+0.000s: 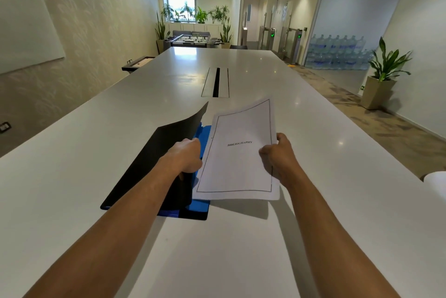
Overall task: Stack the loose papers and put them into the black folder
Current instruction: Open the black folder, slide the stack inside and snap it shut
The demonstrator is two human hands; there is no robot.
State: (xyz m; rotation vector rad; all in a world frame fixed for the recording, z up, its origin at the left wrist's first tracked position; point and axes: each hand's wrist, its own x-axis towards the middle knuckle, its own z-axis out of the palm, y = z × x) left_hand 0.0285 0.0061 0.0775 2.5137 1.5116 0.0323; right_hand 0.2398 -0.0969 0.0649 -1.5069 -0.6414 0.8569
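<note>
White table (pixel 313 128): one folder (pixel 149 165), one paper stack (pixel 239 160)

Two bare forearms are shown from elbow to wrist — no sleeves, watch, rings or gloves are worn. The left hand (pixel 187 155) and right hand (pixel 280 156) are likewise uncovered — short, unpainted nails.
</note>
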